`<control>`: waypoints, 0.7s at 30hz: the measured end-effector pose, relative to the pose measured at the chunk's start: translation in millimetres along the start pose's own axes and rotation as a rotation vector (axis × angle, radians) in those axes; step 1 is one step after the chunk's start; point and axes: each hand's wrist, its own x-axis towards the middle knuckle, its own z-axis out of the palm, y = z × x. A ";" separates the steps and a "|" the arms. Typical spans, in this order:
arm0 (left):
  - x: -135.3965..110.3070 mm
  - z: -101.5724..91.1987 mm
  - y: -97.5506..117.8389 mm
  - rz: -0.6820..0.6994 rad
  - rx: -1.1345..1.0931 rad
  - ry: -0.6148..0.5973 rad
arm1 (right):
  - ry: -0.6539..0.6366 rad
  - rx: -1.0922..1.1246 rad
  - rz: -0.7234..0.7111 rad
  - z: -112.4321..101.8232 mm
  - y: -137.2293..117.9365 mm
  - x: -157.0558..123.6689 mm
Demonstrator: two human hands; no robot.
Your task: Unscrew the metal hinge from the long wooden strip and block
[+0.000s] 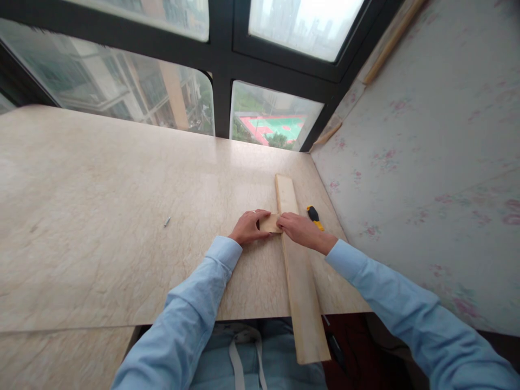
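A long pale wooden board (303,287) lies lengthwise on the stone-look counter, its near end jutting past the front edge. Against its left side sits a small wooden block (268,223). My left hand (248,226) grips this block between thumb and fingers from the left. My right hand (299,229) rests over the board with its fingers pinched together where block and board meet. Whatever those fingers hold, if anything, is too small or hidden to make out. Just right of the board, beyond my right hand, lies a black and yellow screwdriver handle (313,214).
A small metal bit (167,221) lies on the counter (101,216) to the left. Dark-framed windows (221,70) stand behind the counter, and a floral-papered wall (406,162) closes off the right side. My lap is below the front edge.
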 end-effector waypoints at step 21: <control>0.0 -0.9 1.5 0.005 -0.017 0.001 | 0.090 0.066 -0.191 4.0 14.5 2.1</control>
